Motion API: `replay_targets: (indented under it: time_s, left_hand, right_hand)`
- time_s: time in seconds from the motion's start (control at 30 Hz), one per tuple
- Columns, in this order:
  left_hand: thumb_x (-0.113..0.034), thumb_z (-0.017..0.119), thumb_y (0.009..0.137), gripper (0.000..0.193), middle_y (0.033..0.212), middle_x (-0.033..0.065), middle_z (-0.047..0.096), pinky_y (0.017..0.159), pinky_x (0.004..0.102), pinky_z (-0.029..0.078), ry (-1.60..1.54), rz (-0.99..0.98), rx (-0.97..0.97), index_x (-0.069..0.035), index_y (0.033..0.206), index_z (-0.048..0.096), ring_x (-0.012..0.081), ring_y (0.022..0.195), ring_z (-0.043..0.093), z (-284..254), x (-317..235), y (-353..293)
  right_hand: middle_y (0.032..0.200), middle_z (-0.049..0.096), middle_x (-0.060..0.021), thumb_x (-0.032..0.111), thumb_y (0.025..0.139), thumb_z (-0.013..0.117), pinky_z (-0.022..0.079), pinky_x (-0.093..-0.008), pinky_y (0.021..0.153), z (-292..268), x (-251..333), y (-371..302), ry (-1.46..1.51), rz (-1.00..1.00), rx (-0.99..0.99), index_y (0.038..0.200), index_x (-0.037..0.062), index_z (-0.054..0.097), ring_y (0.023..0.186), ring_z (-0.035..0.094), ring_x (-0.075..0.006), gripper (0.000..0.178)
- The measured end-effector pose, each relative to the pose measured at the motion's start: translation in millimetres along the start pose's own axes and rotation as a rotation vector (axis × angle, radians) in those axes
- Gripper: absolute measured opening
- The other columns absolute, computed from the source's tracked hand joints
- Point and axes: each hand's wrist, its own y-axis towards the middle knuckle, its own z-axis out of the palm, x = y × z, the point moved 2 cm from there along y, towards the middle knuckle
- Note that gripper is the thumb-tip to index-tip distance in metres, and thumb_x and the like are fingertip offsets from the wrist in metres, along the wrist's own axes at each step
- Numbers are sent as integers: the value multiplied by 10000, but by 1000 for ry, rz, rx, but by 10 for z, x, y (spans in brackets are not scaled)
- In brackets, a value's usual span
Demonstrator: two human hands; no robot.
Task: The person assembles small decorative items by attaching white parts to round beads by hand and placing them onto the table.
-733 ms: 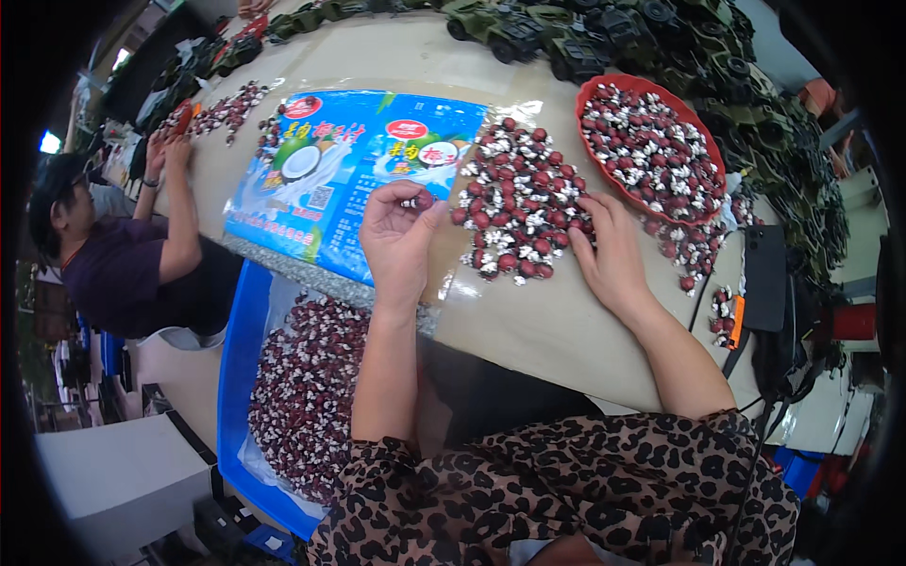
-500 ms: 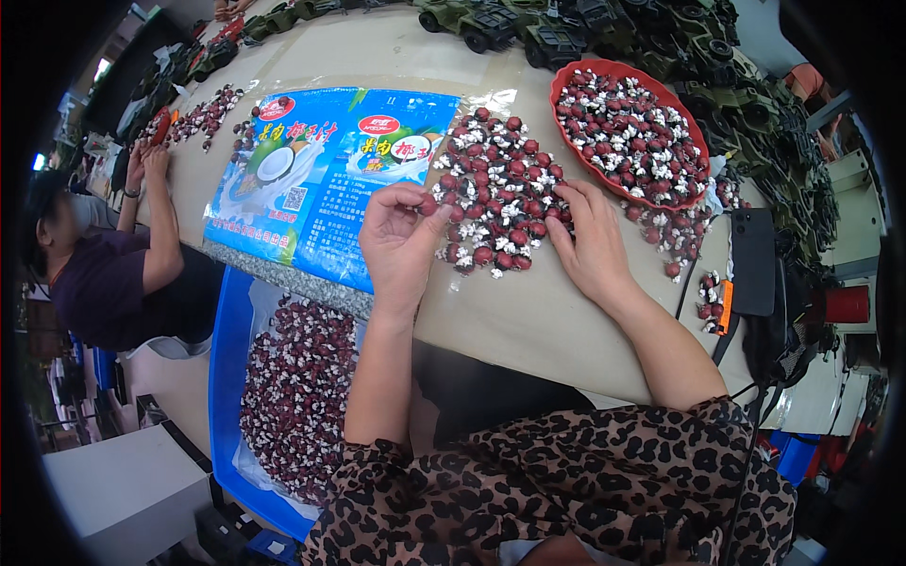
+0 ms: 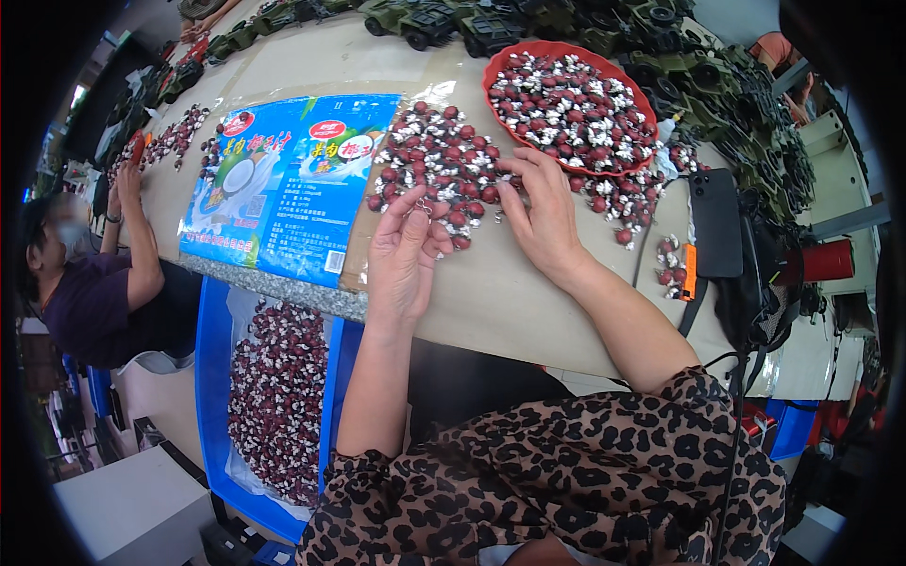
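Small round dark red pieces with white parts lie in a loose pile on the table in front of me. My left hand is at the pile's near edge, palm partly turned up. Its thumb and fingertips pinch one small red-and-white piece, mostly covered by the fingers. At the pile's right side, my right hand rests with bent, spread fingers. Its fingertips touch the pieces, and I see nothing held in it. Behind the right hand stands a red scalloped bowl heaped with the same pieces.
Left of the pile lies a flat blue printed sheet. A blue bin full of pieces stands below the table edge. To the right are a black phone and an orange-handled tool. Green toy vehicles line the back; a co-worker sits left.
The whole view has shifted, so the table things appear further left. My left hand has turned its palm up with the piece in its fingertips. The right hand stays beside the pile.
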Motion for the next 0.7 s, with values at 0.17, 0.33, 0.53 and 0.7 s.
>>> replay_targets:
  time_s: [0.17,0.33,0.53,0.7]
  left_hand:
    - [-21,505,825,344,940,73,537,649,242,485,155,-51,33,12,1160,437,121,752,556,111,58,-53]
    - [-16,499,824,339,941,64,530,660,262,492,299,-53,78,24,1156,442,124,761,551,101,225,-30]
    - [-13,466,836,327,938,81,529,649,262,491,357,-51,105,26,1160,440,124,735,541,100,269,-56]
    - [-12,472,832,322,928,97,545,625,246,488,362,-45,67,39,1148,446,144,743,558,120,240,-54]
  right_hand:
    - [806,506,-52,58,765,579,410,-202,577,-6,188,-35,756,104,138,1009,18,541,648,494,-97,250]
    - [793,518,-18,74,797,560,412,-178,595,59,134,-62,894,128,294,1024,13,548,661,482,-38,236]
    - [818,556,-39,81,839,506,466,-189,592,54,57,-28,1210,580,376,968,-27,534,686,540,-53,171]
    - [784,555,-32,68,806,555,456,-176,585,49,102,-21,1235,455,484,968,-43,524,666,537,-46,199]
